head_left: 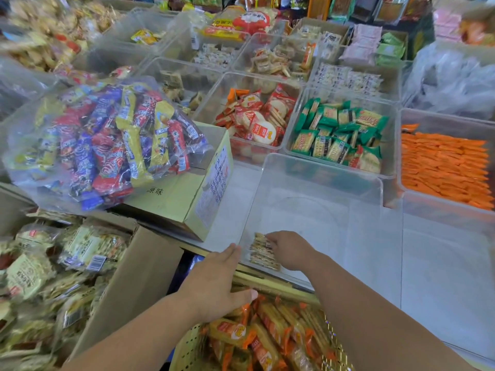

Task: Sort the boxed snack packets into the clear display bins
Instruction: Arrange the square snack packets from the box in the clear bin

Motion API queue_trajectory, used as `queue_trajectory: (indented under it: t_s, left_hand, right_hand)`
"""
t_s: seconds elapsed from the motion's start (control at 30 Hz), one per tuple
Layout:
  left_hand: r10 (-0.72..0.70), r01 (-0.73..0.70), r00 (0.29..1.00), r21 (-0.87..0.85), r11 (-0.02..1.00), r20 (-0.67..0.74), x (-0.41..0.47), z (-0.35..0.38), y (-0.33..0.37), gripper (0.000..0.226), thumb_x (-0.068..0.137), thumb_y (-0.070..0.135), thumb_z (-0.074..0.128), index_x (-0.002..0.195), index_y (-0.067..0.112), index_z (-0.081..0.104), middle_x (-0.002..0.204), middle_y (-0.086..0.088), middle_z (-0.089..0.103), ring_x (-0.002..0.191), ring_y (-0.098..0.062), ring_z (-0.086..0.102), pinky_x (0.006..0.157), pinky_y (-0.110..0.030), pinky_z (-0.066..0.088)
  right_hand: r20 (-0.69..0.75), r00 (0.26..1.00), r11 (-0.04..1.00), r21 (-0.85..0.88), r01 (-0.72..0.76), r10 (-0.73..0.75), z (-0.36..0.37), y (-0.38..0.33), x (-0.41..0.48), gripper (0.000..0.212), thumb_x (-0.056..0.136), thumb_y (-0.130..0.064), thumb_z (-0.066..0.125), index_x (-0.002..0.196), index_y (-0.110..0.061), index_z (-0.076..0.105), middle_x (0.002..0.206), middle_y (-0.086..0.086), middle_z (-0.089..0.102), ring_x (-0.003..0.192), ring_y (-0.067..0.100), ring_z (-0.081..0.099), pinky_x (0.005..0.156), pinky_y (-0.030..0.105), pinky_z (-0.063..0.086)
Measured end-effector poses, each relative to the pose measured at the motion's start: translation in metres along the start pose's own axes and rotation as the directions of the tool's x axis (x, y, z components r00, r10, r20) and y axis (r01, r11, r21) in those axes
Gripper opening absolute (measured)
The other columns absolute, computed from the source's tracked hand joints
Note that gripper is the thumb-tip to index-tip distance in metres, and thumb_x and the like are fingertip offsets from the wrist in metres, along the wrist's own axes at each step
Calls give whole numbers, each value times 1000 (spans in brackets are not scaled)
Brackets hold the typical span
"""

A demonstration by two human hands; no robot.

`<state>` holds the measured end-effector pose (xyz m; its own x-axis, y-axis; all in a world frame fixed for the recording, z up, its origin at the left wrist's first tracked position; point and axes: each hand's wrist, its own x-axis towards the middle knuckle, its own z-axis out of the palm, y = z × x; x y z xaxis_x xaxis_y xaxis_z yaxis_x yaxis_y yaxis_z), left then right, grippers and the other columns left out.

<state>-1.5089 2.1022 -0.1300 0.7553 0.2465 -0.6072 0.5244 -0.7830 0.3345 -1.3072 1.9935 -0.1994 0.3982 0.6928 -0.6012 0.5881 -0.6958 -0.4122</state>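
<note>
Head view: open left hand point(217, 279) beside bin point(308, 210), right hand point(292, 250) around packets point(263, 255), box point(187, 202) nearby.

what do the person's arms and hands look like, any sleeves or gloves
The left hand and right hand are ungloved, with no rings, watch or bracelet showing. No sleeve reaches into view on either arm.

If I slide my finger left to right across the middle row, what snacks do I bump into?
Big clear bag of mixed colourful snacks → red cracker packets → green cracker packets → orange packets.
</note>
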Motion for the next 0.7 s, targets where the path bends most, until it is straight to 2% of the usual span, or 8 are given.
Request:
queue_trajectory:
  t_s: [0.13,0.23,0.37,0.47,0.53,0.6,0.67,0.7]
  left_hand:
    - [14,-14,1000,-19,1000,-28,-2,-1,1,106,88,79,47,164,26,-4,173,5,-2,158,-24,5,127,-43,15]
    - [40,-45,995,-60,997,-87,-13,-4,2,97,91,75,49,164,35,-3,173,6,-1,158,-24,3,128,-45,13]
    - [80,-115,961,-120,986,-263,-52,-11,-7,82,95,68,50,162,41,11,170,13,7,156,-13,7,127,-40,15]
    - [71,-193,855,-189,963,-513,-95,-16,-29,66,94,57,62,153,34,41,157,14,37,144,-3,28,119,-17,19]
    - [-19,-186,746,-236,954,-666,-125,-17,-53,51,91,51,65,136,27,60,135,14,54,125,-1,42,106,-1,19]
    - [-175,-105,652,-317,943,-737,-153,-12,-89,44,90,49,62,126,26,66,123,13,58,115,-2,47,103,-7,27]
    - [-324,26,604,-389,921,-728,-174,-3,-131,39,93,47,63,127,27,64,118,12,59,113,-7,52,98,-25,40]
    - [-396,104,593,-421,901,-701,-183,3,-154,39,94,45,66,128,28,62,118,10,61,113,-10,54,96,-29,42]
  right_hand:
    - [52,999,1000,-16,7,-7,-3,-3,-6,46,109,-27,34,154,-15,37,156,9,43,139,29,43,112,37,37]
    - [49,999,1000,-25,-1,2,-7,-9,-17,50,108,-34,36,153,-13,35,157,9,40,140,31,41,112,39,37]
    - [-97,995,999,-43,-21,17,-12,-30,-36,49,104,-41,44,147,-17,45,150,6,48,135,29,45,107,41,42]
    - [-335,941,999,-1,38,-36,-10,-65,-56,49,101,-44,50,145,-24,50,147,-1,52,137,22,41,108,37,40]
    - [-463,874,983,32,181,-146,0,-101,-73,44,99,-43,55,139,-25,57,141,-5,56,136,18,40,108,33,38]
    - [-511,805,936,-2,351,-302,16,-144,-91,39,98,-41,59,133,-24,62,136,-6,58,133,15,41,107,27,35]
    - [-473,760,873,-42,486,-446,36,-183,-107,40,97,-44,59,132,-25,63,135,-7,56,131,13,41,107,23,32]
    - [-437,739,837,-67,542,-514,46,-202,-113,41,97,-46,57,132,-25,63,136,-7,55,131,14,41,109,26,33]
